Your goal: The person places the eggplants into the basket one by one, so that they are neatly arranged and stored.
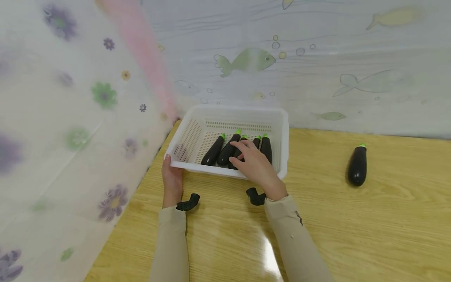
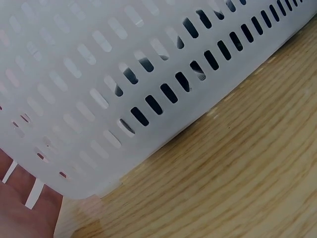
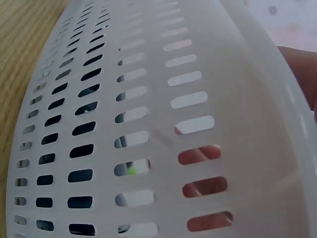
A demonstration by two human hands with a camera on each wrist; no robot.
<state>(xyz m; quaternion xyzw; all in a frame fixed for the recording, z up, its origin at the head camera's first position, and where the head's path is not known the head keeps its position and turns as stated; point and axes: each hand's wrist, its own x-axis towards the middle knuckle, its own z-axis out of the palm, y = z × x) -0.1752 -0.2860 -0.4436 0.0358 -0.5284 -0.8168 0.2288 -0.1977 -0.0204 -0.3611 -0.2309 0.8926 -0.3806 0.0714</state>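
A white slotted plastic basket (image 1: 243, 111) stands on the wooden table, with several dark eggplants (image 1: 213, 151) lying side by side in it, their green stem ends toward the back. My left hand (image 1: 172, 181) holds the basket's front left corner, thumb up at the rim and fingers along the outer side. Over the front right of the basket, my right hand (image 1: 256, 163) reaches in with thumb and fingers spread apart, overlapping the middle eggplants. In the right wrist view, its fingers (image 3: 204, 187) show through the slots of the basket wall (image 3: 158, 139).
Another eggplant (image 1: 357, 165) lies alone on the wooden table (image 1: 398, 219) to the right. Behind the table hangs a pale sheet (image 1: 310, 90) with fish prints, and a flowered sheet (image 1: 70, 164) borders the left edge. Dark curved pieces (image 1: 188, 202) sit at both wrists.
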